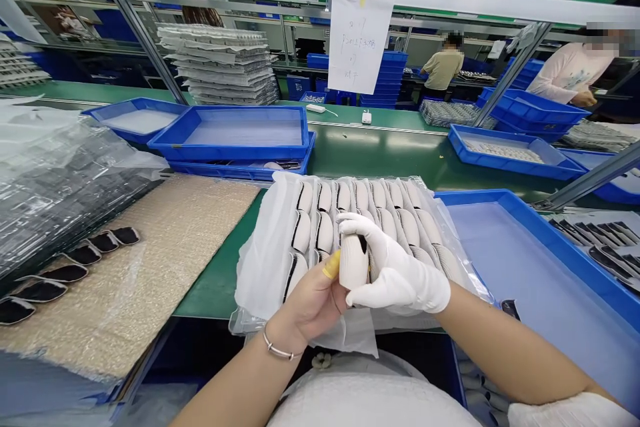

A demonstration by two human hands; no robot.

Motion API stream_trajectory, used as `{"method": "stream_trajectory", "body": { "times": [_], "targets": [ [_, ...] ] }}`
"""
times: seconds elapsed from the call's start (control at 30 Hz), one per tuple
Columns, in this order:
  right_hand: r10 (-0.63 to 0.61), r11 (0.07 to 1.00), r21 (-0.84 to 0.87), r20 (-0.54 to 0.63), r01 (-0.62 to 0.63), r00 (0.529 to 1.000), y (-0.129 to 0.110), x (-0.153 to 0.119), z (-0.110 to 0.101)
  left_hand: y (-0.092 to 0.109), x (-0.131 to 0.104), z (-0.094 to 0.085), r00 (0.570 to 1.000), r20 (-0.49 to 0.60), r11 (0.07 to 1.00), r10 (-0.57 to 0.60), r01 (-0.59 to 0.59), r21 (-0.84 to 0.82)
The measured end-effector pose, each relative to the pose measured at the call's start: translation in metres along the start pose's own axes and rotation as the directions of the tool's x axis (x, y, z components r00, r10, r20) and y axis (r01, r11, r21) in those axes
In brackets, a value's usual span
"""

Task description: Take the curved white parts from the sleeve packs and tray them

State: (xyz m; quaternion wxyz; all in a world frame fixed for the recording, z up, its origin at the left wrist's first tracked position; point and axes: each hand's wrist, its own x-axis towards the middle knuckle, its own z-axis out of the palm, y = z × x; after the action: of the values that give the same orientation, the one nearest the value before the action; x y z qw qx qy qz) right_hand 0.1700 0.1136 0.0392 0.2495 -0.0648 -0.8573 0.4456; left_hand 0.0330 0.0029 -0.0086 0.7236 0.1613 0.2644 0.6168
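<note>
A cream, ribbed, fabric-covered curved shell (pixel 353 268) stands upright between my two hands, a dark patch showing at its upper right edge. My bare left hand (pixel 314 301), with yellow tape on the thumb and a bangle at the wrist, grips its lower left side. In a white glove, my right hand (pixel 403 273) curves around its top and right side, fingers above and thumb below. Directly behind, a clear plastic tray (pixel 475 280) lined with white sheet (pixel 257 273) carries rows of similar cream shells (pixel 387 223) with black inner faces. My hands hide part of these rows.
Several black-faced pieces (pixel 70 273) lie along bubble wrap (pixel 165 247) at left, beside stacked clear trays (pixel 65 173). Blue bins (pixel 230 159) stand behind; a large blue bin (pixel 480 233) is at right. A paper sign (pixel 354 40) hangs from the frame. Other people (pixel 443 67) are beyond.
</note>
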Motion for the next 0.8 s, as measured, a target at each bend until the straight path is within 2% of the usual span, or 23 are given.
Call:
{"method": "stream_trajectory", "body": {
  "times": [0.1,0.2,0.33,0.43,0.53,0.63,0.73,0.8],
  "targets": [
    [0.002,0.993,0.115,0.027,-0.005,1.0,0.006,-0.006,0.004,-0.002,-0.001,0.0,0.999,0.042,0.999,-0.012,0.014,-0.042],
    [-0.037,0.99,0.136,0.029,0.033,0.999,0.009,-0.011,0.005,-0.001,-0.004,0.001,0.998,0.049,0.996,-0.048,0.052,-0.071],
    [-0.068,0.992,0.111,0.01,0.066,0.998,0.01,-0.014,0.005,0.001,-0.007,0.002,0.995,-0.016,0.994,-0.096,0.095,-0.061],
    [-0.037,0.994,0.102,-0.008,0.037,0.999,0.008,-0.015,0.004,0.0,-0.007,0.002,0.996,-0.067,0.997,-0.057,0.054,-0.046],
    [0.041,0.983,0.182,-0.04,-0.033,0.998,0.004,-0.013,0.004,-0.002,-0.007,0.002,0.996,-0.08,0.998,-0.029,0.025,-0.052],
    [0.16,0.941,0.318,-0.109,-0.118,0.981,0.0,-0.008,0.003,-0.003,-0.008,0.004,0.995,-0.071,0.995,-0.067,0.062,-0.074],
    [0.268,0.904,0.391,-0.196,-0.176,0.943,-0.001,-0.001,0.001,-0.003,-0.01,0.007,0.993,-0.072,0.993,-0.094,0.089,-0.078],
    [0.343,0.889,0.405,-0.28,-0.213,0.897,0.001,0.002,-0.001,-0.003,-0.011,0.008,0.993,-0.079,0.995,-0.088,0.083,-0.063]
  ]
}}
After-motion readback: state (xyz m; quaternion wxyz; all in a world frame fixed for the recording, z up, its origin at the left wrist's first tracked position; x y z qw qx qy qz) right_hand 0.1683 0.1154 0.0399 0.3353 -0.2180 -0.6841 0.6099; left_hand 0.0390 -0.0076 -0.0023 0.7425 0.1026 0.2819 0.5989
